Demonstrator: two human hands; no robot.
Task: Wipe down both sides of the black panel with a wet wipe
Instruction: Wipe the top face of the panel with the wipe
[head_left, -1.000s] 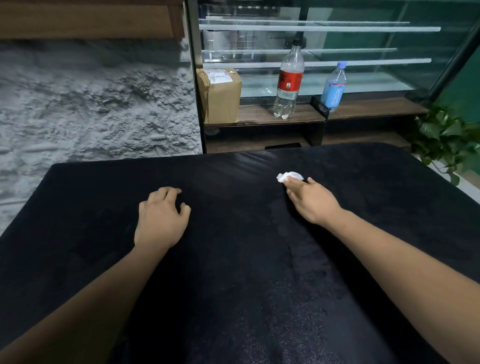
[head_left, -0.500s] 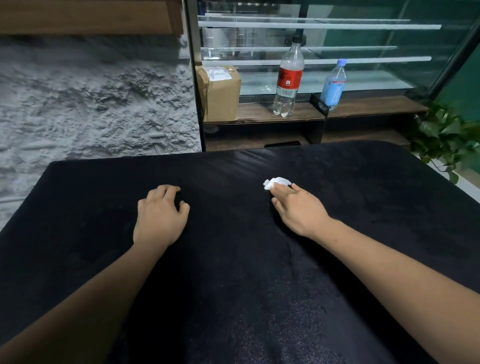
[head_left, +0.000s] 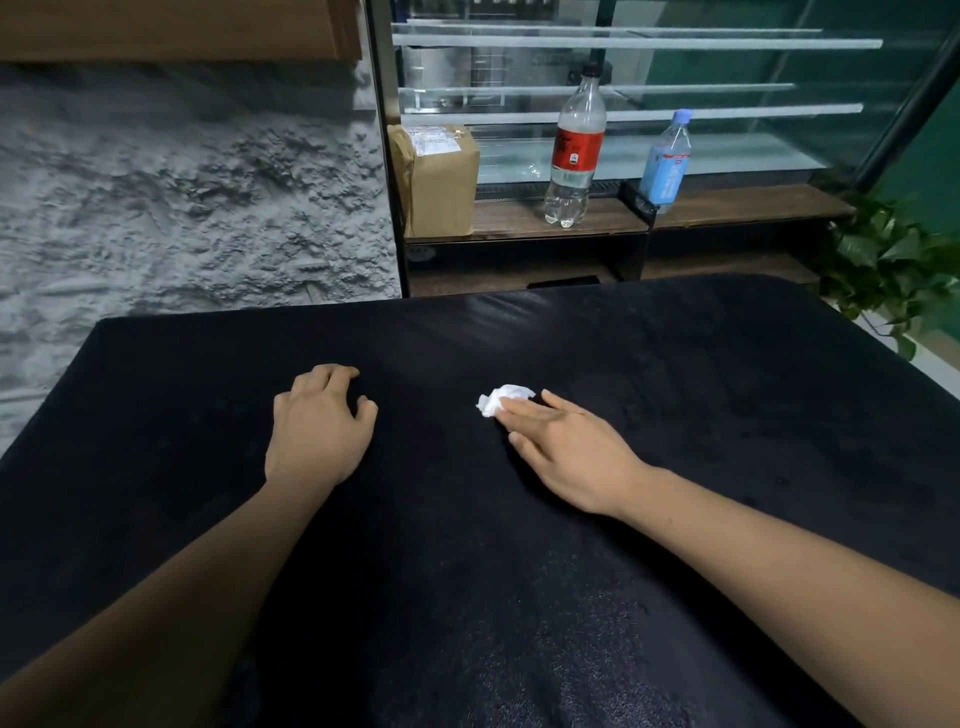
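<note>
One wipe (head_left: 503, 399) beneath right hand (head_left: 566, 452)

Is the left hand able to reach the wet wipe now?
Probably yes: only bare black panel lies between the left hand and the wet wipe, which the right hand presses.

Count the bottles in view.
2. The red-labelled bottle stands on the wooden shelf, right of the cardboard box; the blue-labelled bottle stands further right. None looks hidden.
</note>
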